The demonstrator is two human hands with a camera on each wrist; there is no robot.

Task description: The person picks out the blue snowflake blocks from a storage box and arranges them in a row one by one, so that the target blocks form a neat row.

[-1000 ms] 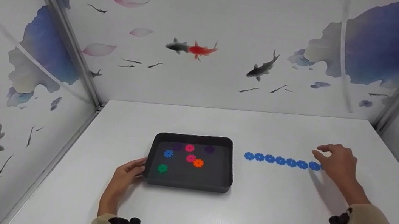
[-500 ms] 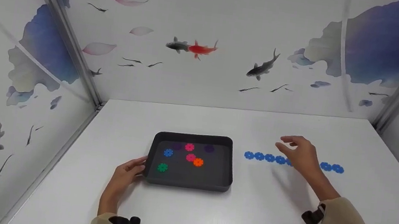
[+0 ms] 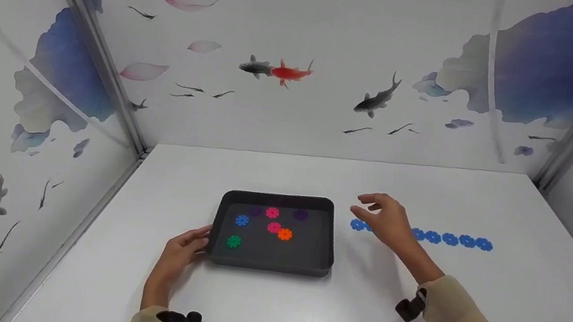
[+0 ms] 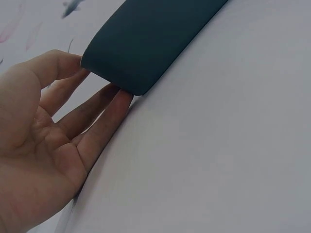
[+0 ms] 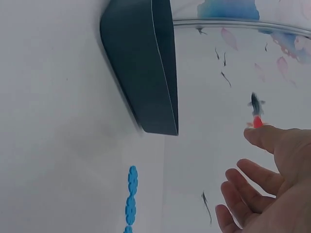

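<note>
My left hand touches the left side of a dark tray; in the left wrist view its fingertips rest against the tray's corner. Inside the tray lie flower-shaped plastic discs: a blue disc, a green disc, an orange disc, two pink discs and two purple ones. Right of the tray, several blue discs form a straight row on the table. Above the left part of this row hovers my right hand, hiding some discs. Its thumb and fingers are apart, with nothing between them in the right wrist view.
The white table is bounded at the back by a white wall panel printed with fish and petals. Side panels stand at left and right, with metal posts at the corners.
My right hand has moved left from the right end of the blue row to above its left part, uncovering the discs at the right end. The left hand and tray stay in place.
</note>
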